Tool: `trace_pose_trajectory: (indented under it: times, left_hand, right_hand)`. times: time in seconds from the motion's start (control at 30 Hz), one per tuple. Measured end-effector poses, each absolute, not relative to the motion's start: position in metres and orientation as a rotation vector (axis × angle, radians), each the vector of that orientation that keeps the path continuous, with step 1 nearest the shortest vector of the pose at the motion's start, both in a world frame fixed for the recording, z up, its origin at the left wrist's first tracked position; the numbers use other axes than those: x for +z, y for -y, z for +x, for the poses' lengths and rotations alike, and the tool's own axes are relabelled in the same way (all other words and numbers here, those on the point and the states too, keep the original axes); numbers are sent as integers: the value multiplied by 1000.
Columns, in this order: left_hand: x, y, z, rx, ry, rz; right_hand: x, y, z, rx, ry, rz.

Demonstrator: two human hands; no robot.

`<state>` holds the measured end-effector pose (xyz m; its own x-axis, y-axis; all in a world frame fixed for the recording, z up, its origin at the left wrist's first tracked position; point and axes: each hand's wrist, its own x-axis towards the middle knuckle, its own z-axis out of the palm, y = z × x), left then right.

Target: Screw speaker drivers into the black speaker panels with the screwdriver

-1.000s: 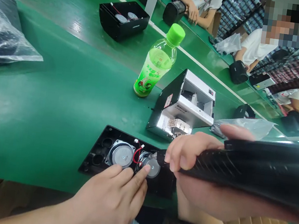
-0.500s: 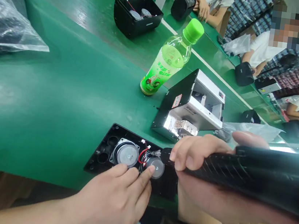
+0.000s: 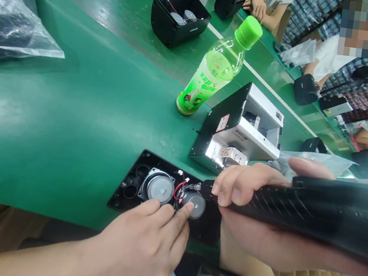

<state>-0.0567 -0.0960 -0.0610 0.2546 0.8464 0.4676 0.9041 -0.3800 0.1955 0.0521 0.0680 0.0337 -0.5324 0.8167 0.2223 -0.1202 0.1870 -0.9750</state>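
Because the right hand [image 3: 252,210] closes firmly around a black electric screwdriver [image 3: 330,211] while the open left hand [image 3: 136,245] presses the speaker [image 3: 195,207] in the black panel [image 3: 207,231], a slipping bit could probably tear the red wires [image 3: 179,191].

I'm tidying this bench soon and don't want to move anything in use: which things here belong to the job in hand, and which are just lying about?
In use: right hand gripping a corded electric screwdriver; left hand on a speaker; black speaker panel.

Lying about: green-capped drink bottle; silver metal unit; plastic bag.
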Motion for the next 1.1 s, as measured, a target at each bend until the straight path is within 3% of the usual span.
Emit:
trace_pose_trajectory:
  times: [0.1,0.3,0.6,1.1]
  left_hand:
    - [-61,96,-57,-774,1684,-2407]
    - [-59,94,-56,-803,1699,-2357]
    - [-52,91,-57,-710,1707,-2399]
    - [-56,92,-59,-697,1683,-2405]
  right_hand:
    - [29,-65,48,1370,1574,-607]
    - [34,-71,62,1559,1638,-487]
    - [14,-69,41,1520,1546,-316]
    - [-6,-60,23,1467,1450,-370]
